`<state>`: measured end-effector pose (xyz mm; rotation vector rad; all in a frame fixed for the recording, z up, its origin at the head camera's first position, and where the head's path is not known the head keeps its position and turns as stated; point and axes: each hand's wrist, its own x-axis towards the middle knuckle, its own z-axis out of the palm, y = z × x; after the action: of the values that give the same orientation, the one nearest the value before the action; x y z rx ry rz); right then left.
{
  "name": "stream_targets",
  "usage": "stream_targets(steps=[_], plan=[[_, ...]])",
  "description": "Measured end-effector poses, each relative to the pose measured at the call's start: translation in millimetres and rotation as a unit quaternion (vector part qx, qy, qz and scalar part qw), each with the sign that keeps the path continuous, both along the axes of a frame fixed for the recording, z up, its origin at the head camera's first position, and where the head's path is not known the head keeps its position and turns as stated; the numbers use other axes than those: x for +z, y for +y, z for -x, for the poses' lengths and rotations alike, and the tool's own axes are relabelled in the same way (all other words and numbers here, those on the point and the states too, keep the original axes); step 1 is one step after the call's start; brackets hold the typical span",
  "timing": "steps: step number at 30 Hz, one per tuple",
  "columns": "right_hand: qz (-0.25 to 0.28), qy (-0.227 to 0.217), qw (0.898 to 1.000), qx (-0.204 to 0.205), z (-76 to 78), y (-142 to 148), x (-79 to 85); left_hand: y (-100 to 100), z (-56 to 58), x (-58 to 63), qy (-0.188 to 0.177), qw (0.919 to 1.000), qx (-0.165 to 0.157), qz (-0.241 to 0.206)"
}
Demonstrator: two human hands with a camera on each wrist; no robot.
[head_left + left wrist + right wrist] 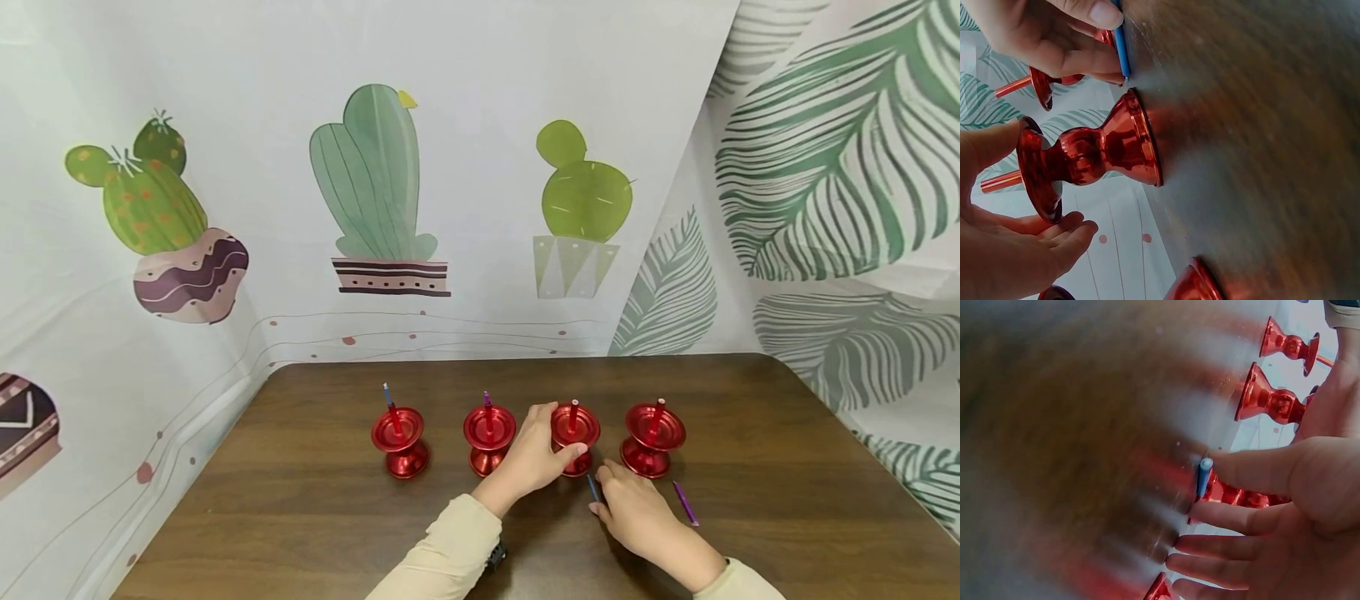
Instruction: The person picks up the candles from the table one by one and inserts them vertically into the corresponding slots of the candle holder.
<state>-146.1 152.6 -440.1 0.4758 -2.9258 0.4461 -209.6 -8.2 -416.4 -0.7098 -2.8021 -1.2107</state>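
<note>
My left hand (536, 454) holds the dish rim of a red metal candle holder (1079, 156), thumb on one side and fingers on the other. The holder stands upright on the table, with a plain tube rising from its dish. Just right of its base, my right hand (637, 508) has thumb and forefinger at a thin blue candle (1204, 478) low over the tabletop. The thumb touches the candle (1121, 44) in the left wrist view; whether it still rests on the wood is hard to tell. The other right fingers extend loosely.
To the right stands another red holder (651, 446) with a bare tube; a purple candle (686, 503) lies before it. Leftward, one holder (487, 437) bears a purple candle and another (401, 442) a blue one. A patterned cloth (480, 208) hangs behind the brown table (300, 517).
</note>
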Motion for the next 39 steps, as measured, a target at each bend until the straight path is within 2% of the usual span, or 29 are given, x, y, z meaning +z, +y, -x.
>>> stream_targets(steps=[4,9,13,18,24,28,33,39], plan=[[-0.009,0.036,0.999,0.009,0.1,-1,-1.4,0,0.4,-0.8,0.003,1.0,-0.001,0.0],[-0.027,0.026,0.999,0.012,-2.7,0,-1.5,0,-0.3,-0.4,0.004,1.0,0.003,0.002],[-0.014,0.027,0.999,0.015,-5.7,1,-0.7,0,-1.2,0.7,0.009,0.9999,0.004,0.005],[0.021,0.042,0.999,0.027,-9.7,4,2.8,0,-1.1,0.3,0.02,0.9997,0.005,0.014],[0.066,0.036,0.996,0.047,-14.5,8,13.8,0,-0.9,0.9,0.026,0.9995,0.006,0.018],[0.099,0.049,0.992,0.057,-15.7,11,20.8,-1,-1.2,2.3,0.023,0.9996,0.005,0.017],[0.151,0.067,0.984,0.072,-15.7,14,28.6,-1,-1.9,4.2,0.024,0.9995,0.001,0.02],[0.228,0.085,0.966,0.09,-4.9,15,39.3,0,-1.3,5.1,0.018,0.9996,0.0,0.02]])
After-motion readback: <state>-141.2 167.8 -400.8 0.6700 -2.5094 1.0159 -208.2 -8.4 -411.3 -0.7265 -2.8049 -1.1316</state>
